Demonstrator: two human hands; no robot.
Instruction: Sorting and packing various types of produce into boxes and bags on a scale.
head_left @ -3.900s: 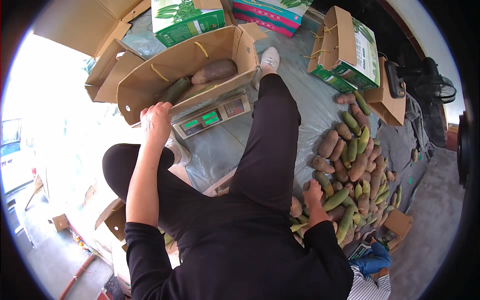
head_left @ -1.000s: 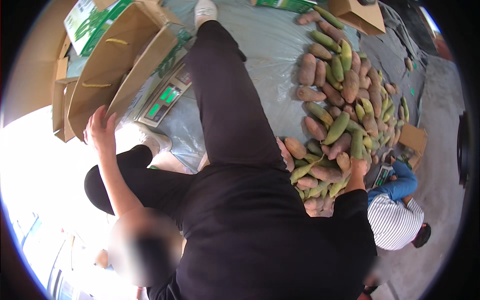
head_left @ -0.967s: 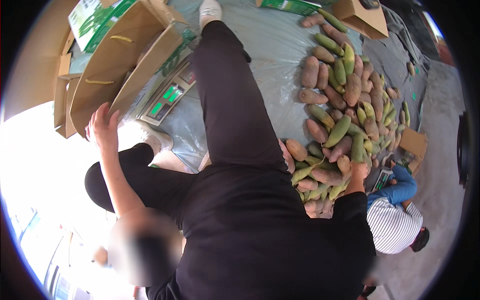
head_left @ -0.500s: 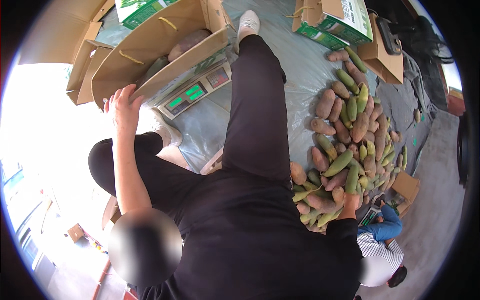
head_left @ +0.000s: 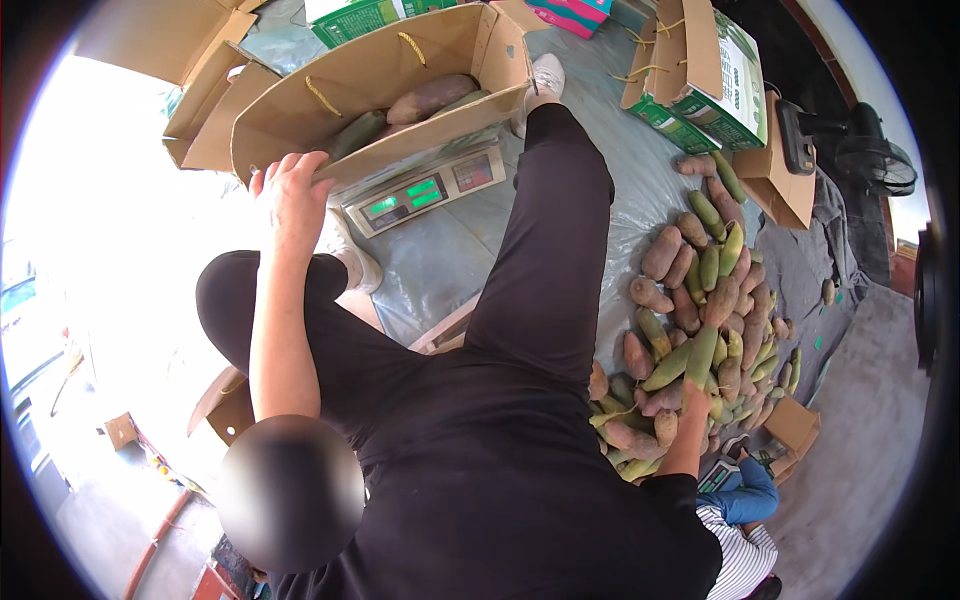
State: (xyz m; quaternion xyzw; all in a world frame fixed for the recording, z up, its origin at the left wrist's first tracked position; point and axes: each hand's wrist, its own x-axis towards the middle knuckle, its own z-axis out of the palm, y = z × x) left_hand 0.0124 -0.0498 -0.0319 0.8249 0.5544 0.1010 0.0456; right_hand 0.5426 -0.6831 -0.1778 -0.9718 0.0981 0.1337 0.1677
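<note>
My left hand (head_left: 292, 198) grips the near left rim of an open cardboard box (head_left: 440, 128), fingers curled over the edge. The box stands on a digital scale (head_left: 428, 193) with lit green displays. Inside it lie a brownish-purple root (head_left: 430, 98) and green, radish-like roots (head_left: 357, 135). At my right side, my right hand (head_left: 694, 405) is closed round the lower end of a long green root (head_left: 702, 355), held upright over a large pile of green and brownish-purple roots (head_left: 722, 300).
Green-and-white cartons (head_left: 712, 95) stand at the far right, beside a brown box (head_left: 775, 180) and a black fan (head_left: 875, 150). Another open carton (head_left: 215, 110) is at the left. A person in a striped top (head_left: 735, 535) sits beyond the pile.
The view has shifted, so the box and scale appear farther right. My right hand has raised the green root slightly from the pile. My left hand stays on the box rim.
</note>
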